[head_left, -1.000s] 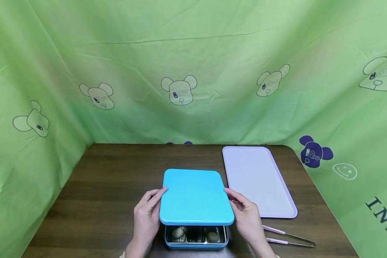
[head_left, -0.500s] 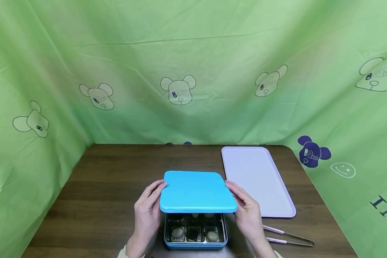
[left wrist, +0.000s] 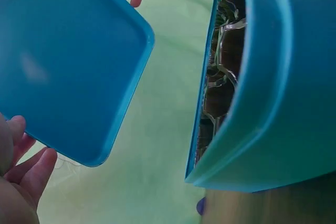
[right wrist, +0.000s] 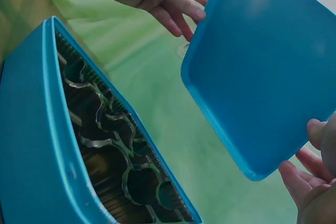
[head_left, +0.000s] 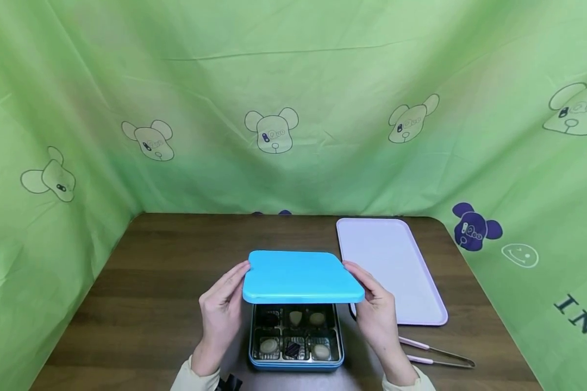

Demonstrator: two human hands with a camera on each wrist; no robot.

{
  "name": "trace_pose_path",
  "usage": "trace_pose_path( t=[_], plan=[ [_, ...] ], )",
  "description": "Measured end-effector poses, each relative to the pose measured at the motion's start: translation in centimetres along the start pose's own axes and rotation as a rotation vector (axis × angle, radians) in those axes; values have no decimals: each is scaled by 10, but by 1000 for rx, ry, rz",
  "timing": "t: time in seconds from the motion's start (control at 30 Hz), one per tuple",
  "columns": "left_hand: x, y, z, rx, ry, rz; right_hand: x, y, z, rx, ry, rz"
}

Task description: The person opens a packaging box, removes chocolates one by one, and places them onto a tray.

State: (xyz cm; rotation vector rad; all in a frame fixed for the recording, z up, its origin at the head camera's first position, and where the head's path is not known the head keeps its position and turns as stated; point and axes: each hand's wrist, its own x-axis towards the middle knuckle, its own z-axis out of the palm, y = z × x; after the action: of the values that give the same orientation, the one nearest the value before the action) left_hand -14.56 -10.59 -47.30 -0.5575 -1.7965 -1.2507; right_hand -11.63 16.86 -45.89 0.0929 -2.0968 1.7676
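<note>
A flat blue lid (head_left: 300, 277) hangs tilted above the back of an open blue tin (head_left: 295, 367), apart from it. At the lid's left edge my left hand (head_left: 222, 312) grips it between thumb and fingers. The right edge is pinched by my right hand (head_left: 378, 315). Inside the tin, a clear plastic insert (left wrist: 229, 51) divides it into several compartments. Pale rounded pieces and darker ones sit in these, among them a pale piece (head_left: 321, 352) at front right. Both wrist views show the lid's plain underside (right wrist: 262, 72).
A lilac tray (head_left: 396, 271) lies at the back right of the brown wooden table (head_left: 176, 271). Metal tongs with lilac handles (head_left: 419, 359) rest in front of it, right of my right hand. Green printed cloth (head_left: 274, 54) hangs behind and at the sides.
Both hands have lifted the lid up and away from the tin, tipping it flatter to the view. More compartments now show, including the back row. The tin stays put.
</note>
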Motion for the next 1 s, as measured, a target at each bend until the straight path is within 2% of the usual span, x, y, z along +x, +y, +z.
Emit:
trace_pose_path(
  t=[0.17,0.4,0.5,0.77,1.0],
  plan=[
    [7,3,1,-28,31,-61,4,-5,1,-40,17,62],
    [13,5,0,-169,40,-282,10,-8,1,-36,26,53],
    [15,5,0,-197,43,-332,12,-9,0,-33,40,39],
    [21,5,-1,-249,64,-369,18,-15,1,1,60,33],
    [30,4,1,-265,81,-357,23,-19,2,-8,62,-7]
  ],
)
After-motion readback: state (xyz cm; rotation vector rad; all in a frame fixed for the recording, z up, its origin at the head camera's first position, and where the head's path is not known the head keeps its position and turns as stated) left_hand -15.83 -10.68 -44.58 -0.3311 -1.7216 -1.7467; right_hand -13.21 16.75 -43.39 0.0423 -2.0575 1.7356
